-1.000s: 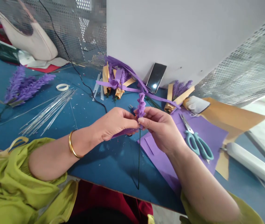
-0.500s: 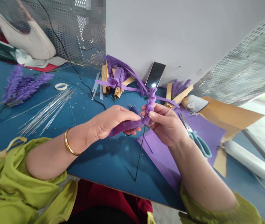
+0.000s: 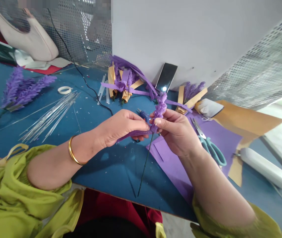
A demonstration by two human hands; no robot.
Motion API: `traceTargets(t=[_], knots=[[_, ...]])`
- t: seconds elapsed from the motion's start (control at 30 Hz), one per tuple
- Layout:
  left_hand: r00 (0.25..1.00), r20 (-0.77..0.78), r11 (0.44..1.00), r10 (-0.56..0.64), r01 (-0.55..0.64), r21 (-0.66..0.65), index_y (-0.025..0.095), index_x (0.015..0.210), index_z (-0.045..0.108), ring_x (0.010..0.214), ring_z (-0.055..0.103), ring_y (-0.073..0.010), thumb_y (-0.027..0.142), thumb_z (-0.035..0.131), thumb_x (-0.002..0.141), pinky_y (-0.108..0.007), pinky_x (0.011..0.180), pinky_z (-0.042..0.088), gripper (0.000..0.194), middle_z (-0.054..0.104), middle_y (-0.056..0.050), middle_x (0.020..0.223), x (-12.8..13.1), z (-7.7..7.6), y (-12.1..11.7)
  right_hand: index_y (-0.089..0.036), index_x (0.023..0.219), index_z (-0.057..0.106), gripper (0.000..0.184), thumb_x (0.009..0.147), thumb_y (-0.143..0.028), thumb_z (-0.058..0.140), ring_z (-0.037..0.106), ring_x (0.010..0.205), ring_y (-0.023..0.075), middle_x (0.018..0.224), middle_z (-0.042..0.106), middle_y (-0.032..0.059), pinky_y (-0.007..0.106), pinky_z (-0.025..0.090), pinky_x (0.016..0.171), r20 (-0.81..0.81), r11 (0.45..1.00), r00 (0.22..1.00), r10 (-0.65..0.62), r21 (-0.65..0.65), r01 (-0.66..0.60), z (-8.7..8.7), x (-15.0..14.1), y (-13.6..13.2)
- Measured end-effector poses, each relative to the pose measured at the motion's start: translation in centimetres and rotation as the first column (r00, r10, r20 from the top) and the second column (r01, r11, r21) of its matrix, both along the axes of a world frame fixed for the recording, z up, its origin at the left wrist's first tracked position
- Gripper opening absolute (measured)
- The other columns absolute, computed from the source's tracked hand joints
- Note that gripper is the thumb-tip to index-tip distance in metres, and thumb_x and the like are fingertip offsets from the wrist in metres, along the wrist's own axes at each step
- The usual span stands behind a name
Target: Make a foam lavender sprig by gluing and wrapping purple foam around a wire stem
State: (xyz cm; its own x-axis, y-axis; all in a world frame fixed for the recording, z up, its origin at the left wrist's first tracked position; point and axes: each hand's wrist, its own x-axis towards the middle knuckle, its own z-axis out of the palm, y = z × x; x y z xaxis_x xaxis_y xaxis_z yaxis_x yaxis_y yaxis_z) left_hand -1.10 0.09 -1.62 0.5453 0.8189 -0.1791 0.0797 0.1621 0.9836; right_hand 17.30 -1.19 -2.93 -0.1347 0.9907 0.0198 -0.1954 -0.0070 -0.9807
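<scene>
Between the fingers of my right hand [image 3: 178, 130] is a purple paper lavender flower [image 3: 161, 107] on a thin dark green wire stem [image 3: 144, 168]. The stem slants down toward the table's front edge. My left hand [image 3: 124, 127] pinches a purple paper strip [image 3: 131, 134], whose end meets the base of the blossom. Part of the strip is hidden under the left fingers. Just behind the hands lies a dark blue tool [image 3: 142, 115], partly covered. Purple sheets [image 3: 173, 165] lie under my right forearm, with teal-handled scissors [image 3: 211, 148] beside it.
At left are a bundle of bare wires [image 3: 53, 117], a tape roll [image 3: 64, 90] and finished lavender stems [image 3: 24, 91]. Wrapped small bouquets [image 3: 123, 81] and a phone [image 3: 167, 77] stand at the back. A white glue gun [image 3: 267, 170] lies at right; a black cable [image 3: 81, 77] crosses the table.
The flower has turned slightly in my right fingers, and its stem's lower end has swung left. The strip in my left hand now shows more edge-on.
</scene>
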Motion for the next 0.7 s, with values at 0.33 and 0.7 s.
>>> traceTargets(t=[0.33, 0.7], knots=[[0.993, -0.118, 0.998, -0.019, 0.027, 0.065, 0.018, 0.067, 0.073, 0.067, 0.062, -0.0154, 0.029, 0.071, 0.071, -0.027, 0.065, 0.049, 0.012, 0.069, -0.004, 0.068, 0.2, 0.2, -0.2, -0.019, 0.064, 0.060, 0.034, 0.060, -0.035, 0.090, 0.048, 0.057, 0.0101, 0.060, 0.056, -0.0032, 0.027, 0.039, 0.055, 0.165, 0.995, 0.983, -0.081, 0.065, 0.071, 0.4, -0.8, -0.9], [0.934, -0.348, 0.964, 0.081, 0.016, 0.266, 0.017, 0.060, 0.067, 0.054, 0.048, -0.0110, 0.028, 0.066, 0.070, -0.026, 0.052, 0.032, 0.015, 0.058, 0.001, 0.056, 0.6, 0.0, -0.8, -0.021, 0.062, 0.049, 0.031, 0.070, -0.027, 0.079, 0.037, 0.056, 0.0093, 0.059, 0.046, -0.0045, 0.026, 0.028, 0.050, 0.458, 0.943, 0.828, -0.322, 0.233, 0.238, -0.1, -2.0, -1.9]])
